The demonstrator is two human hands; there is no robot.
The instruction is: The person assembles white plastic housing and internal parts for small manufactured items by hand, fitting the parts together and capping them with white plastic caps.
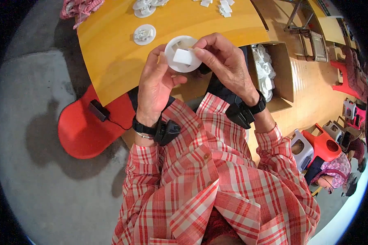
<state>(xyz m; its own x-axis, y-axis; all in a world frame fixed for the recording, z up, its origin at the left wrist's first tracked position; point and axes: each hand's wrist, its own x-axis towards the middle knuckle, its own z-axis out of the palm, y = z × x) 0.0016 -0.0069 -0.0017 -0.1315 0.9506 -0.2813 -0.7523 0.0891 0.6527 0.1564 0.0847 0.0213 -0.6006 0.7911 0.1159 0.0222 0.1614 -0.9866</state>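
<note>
Both hands are up over the near edge of the bench (110, 53), narrow grips, one white disc (176, 67) between them. Left hand (154, 83) has its left rim between thumb and fingers, lower fingers curled loosely. Right hand (230, 67) pinches at the right rim, thumb tip close to the square tab (183, 57); can't tell if it grips the tab too.

Disc: round, matte, shallow-dished, looks like plastic. Tab: flat, smooth, white, sits tilted across the disc's middle.

Second disc (144, 36) lies flat on the bench, beyond and left of the held one, shiny clear-looking part on top. More round white pieces (144, 10) are bunched at the far edge; small flat white pieces (225, 8) lie scattered to their right. Bench top is smooth, yellow-orange, faint grain look.

Open cardboard box (285, 77) right of the bench, holding a heap of white parts (265, 73), some translucent. Smooth red seat (79, 132) at left, small black box (98, 109) with cable on it.
</note>
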